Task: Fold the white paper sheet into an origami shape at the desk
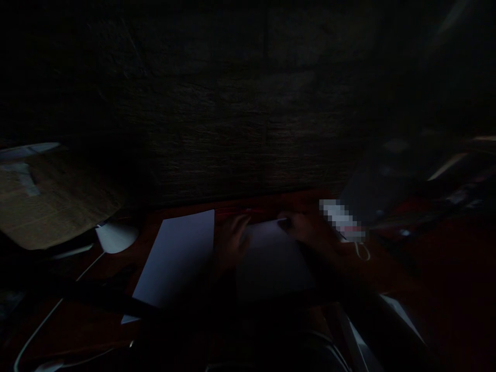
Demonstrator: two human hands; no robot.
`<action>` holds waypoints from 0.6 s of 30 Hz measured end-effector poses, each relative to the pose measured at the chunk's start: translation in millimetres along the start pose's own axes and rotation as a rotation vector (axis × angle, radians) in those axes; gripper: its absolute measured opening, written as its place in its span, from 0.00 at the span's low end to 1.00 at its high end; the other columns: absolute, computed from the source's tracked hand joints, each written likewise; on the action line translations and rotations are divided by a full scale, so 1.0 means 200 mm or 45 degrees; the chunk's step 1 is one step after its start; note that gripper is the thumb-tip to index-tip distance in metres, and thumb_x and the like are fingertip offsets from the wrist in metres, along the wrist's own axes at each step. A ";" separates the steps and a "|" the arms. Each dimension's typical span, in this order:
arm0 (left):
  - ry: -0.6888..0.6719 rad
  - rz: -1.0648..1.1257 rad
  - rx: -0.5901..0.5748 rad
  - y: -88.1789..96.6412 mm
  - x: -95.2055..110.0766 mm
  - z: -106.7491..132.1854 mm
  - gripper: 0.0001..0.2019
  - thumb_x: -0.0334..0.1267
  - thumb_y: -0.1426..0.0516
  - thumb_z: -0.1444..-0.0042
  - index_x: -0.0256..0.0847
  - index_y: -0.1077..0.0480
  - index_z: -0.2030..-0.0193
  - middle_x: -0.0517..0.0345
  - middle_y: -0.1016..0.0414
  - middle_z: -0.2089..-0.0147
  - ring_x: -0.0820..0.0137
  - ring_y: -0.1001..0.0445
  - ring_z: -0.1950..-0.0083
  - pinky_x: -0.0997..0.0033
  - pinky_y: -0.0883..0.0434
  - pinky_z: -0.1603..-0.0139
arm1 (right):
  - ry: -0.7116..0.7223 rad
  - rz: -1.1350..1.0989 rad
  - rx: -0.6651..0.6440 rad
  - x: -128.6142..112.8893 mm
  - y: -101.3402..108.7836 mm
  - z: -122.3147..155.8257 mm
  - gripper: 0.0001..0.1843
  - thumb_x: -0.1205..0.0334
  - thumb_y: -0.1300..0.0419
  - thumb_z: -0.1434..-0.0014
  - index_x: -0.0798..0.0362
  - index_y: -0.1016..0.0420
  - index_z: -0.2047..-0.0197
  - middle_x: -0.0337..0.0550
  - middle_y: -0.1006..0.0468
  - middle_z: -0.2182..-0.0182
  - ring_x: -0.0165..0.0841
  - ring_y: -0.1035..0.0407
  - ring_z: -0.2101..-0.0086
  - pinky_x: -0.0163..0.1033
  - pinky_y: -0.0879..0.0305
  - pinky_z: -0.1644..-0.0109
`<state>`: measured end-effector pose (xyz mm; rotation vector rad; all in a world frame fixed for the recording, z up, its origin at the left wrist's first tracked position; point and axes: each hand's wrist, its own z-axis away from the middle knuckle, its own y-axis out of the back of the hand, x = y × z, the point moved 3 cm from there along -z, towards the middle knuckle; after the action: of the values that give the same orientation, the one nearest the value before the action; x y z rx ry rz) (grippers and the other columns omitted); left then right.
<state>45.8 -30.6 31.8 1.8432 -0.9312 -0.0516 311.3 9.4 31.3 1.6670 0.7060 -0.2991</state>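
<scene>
Lying in deep gloom, the reddish desk (391, 279) shows only in patches, and most of the frame above it is a near-black wall. The left hand (230, 240) rests on the seam between two white papers, its fingers seemingly stretched out flat rather than curled round anything. The brighter sheet (178, 258) lies to its left, its lower corner swallowed by shadow. The shaded sheet (271, 261) lies under and between both hands at the desk's middle, its near edge lost in the dark.

The right hand (306, 227) sits at that sheet's upper right corner. A faint pale line shows at its fingertips, but whether it pinches something or merely touches the paper's edge, I cannot tell.

A pixelated patch (343, 221) sits just beside the right hand. At left, a white rounded object (116, 236) trails a cable (58, 305), with cardboard (50, 206) behind it, cut off by the frame.
</scene>
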 end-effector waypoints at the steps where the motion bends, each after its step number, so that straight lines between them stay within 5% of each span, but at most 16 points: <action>1: -0.046 -0.039 -0.053 -0.03 0.04 0.01 0.31 0.45 0.47 0.30 0.43 0.46 0.23 0.42 0.39 0.24 0.51 0.40 0.23 0.45 0.40 0.25 | 0.027 0.133 0.000 -0.03 0.01 0.00 0.12 0.67 0.39 0.37 0.50 0.17 0.53 0.48 0.15 0.53 0.42 0.23 0.52 0.45 0.29 0.45; 4: -0.067 -0.136 -0.219 -0.12 0.11 0.05 0.40 0.55 0.48 0.29 0.39 0.57 0.19 0.38 0.51 0.19 0.46 0.54 0.18 0.40 0.45 0.23 | 0.111 0.453 0.021 -0.13 0.02 0.02 0.15 0.66 0.40 0.35 0.53 0.16 0.49 0.56 0.19 0.45 0.49 0.29 0.43 0.52 0.34 0.38; 6: -0.050 -0.175 -0.283 -0.17 0.12 0.07 0.42 0.59 0.47 0.31 0.40 0.56 0.19 0.36 0.52 0.19 0.43 0.55 0.18 0.37 0.44 0.23 | 0.174 0.534 -0.007 -0.20 0.02 0.03 0.18 0.63 0.42 0.33 0.54 0.18 0.43 0.58 0.22 0.41 0.51 0.31 0.41 0.55 0.35 0.37; 9: -0.031 -0.198 -0.311 -0.19 0.10 0.08 0.36 0.58 0.46 0.30 0.43 0.46 0.22 0.37 0.49 0.20 0.43 0.49 0.20 0.37 0.42 0.25 | 0.392 0.509 -0.110 -0.29 -0.03 0.06 0.24 0.59 0.46 0.28 0.55 0.25 0.34 0.58 0.24 0.37 0.50 0.31 0.39 0.56 0.37 0.35; 12: -0.019 -0.220 -0.327 -0.18 0.09 0.08 0.26 0.50 0.41 0.30 0.42 0.34 0.30 0.40 0.36 0.27 0.49 0.32 0.30 0.40 0.30 0.33 | 0.595 0.426 -0.192 -0.32 -0.11 0.10 0.30 0.52 0.46 0.27 0.54 0.33 0.27 0.58 0.27 0.33 0.50 0.32 0.37 0.58 0.38 0.32; 15: -0.004 -0.231 -0.349 -0.17 0.08 0.07 0.20 0.45 0.39 0.31 0.39 0.29 0.37 0.46 0.27 0.38 0.58 0.23 0.42 0.49 0.22 0.43 | 0.729 0.304 -0.206 -0.27 -0.22 0.12 0.38 0.45 0.47 0.27 0.56 0.42 0.22 0.59 0.35 0.28 0.50 0.39 0.30 0.58 0.41 0.27; 18: 0.018 -0.235 -0.370 -0.17 0.08 0.06 0.20 0.45 0.39 0.31 0.39 0.29 0.37 0.46 0.26 0.38 0.58 0.23 0.43 0.50 0.21 0.44 | 0.769 0.280 -0.175 -0.18 -0.32 0.13 0.45 0.40 0.48 0.28 0.60 0.51 0.20 0.63 0.40 0.26 0.51 0.47 0.26 0.61 0.44 0.25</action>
<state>70.4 -44.4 4.6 1.6503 -0.7004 -0.2735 249.0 -20.1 -5.7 1.6897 0.9480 0.4212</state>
